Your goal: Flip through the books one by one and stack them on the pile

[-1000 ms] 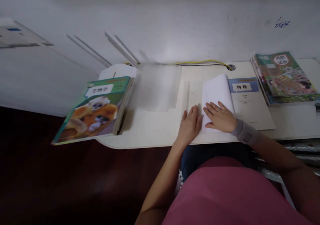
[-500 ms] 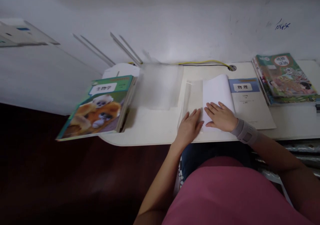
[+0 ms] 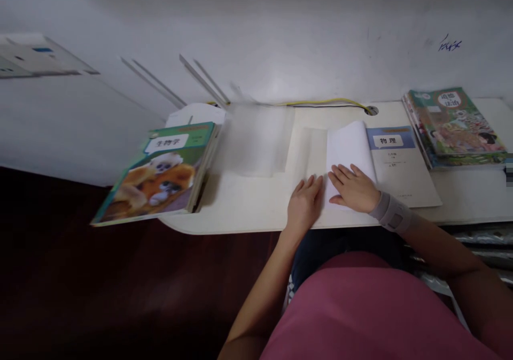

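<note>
A physics textbook (image 3: 404, 175) lies with its front cover (image 3: 347, 143) turned over to the left, showing a blank white inner side. My right hand (image 3: 355, 188) presses flat on that white side with its fingers spread. A grey band (image 3: 387, 210) circles the right wrist. Beneath the cover's left edge, a clear plastic book cover (image 3: 312, 154) reaches out over the desk. My left hand (image 3: 305, 202) rests on this plastic, its fingers stretched forward, with the thumb side by the book's edge.
Another clear plastic cover (image 3: 256, 146) lies on the white desk (image 3: 232, 205). To the left, a stack of books with a biology textbook (image 3: 160, 173) on top overhangs the edge. More textbooks (image 3: 459, 125) are stacked at right. A yellow cable (image 3: 328, 101) runs along the wall.
My left hand has shifted slightly to the right, and the plastic's left flap looks changed in shape. My right hand stays in place on the white page.
</note>
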A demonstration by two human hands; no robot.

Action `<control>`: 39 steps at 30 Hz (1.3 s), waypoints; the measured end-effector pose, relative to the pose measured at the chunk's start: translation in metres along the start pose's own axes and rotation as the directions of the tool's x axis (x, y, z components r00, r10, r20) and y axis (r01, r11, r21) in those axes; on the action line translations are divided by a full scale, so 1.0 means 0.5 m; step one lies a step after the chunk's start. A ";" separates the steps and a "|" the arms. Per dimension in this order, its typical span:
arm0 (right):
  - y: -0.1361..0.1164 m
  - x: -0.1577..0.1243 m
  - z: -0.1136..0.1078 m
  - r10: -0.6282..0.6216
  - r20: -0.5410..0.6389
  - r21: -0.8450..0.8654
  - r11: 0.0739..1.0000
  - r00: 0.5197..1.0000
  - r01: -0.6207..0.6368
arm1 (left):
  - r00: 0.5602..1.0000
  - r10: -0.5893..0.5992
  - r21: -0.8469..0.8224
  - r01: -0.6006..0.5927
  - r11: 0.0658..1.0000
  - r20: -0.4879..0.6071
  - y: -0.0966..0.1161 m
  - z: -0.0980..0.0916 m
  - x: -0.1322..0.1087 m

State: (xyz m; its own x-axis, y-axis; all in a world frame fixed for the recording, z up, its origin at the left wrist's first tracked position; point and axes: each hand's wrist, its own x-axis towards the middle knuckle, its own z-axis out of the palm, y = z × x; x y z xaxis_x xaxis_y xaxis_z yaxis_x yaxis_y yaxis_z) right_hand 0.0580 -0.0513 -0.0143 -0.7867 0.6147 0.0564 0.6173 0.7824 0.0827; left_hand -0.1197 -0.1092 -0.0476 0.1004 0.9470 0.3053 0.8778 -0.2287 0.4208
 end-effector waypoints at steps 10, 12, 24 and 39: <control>-0.030 -0.005 -0.007 -0.036 0.018 -0.003 0.999 0.999 0.036 | 0.997 0.026 0.099 -0.033 0.995 0.068 0.004 0.001 -0.001; -0.014 0.007 -0.022 -0.081 0.059 0.013 0.997 0.995 0.081 | 0.996 0.034 0.139 -0.045 0.989 0.085 0.007 0.000 0.000; 0.121 0.161 -0.008 0.022 0.255 0.013 1.000 0.967 -0.026 | 0.996 0.047 0.210 -0.062 0.976 0.074 0.011 -0.002 -0.002; 0.115 0.160 0.007 -0.006 0.232 0.053 0.999 0.973 -0.006 | 0.995 0.052 0.188 -0.068 0.980 0.085 0.016 -0.008 -0.003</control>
State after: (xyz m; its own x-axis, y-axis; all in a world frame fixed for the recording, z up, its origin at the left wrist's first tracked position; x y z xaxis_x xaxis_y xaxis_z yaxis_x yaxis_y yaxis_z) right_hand 0.0306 0.0432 -0.0084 -0.7673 0.6164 -0.1767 0.6219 0.7826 0.0297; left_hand -0.1144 -0.1134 -0.0414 0.1856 0.9496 0.2527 0.9415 -0.2455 0.2310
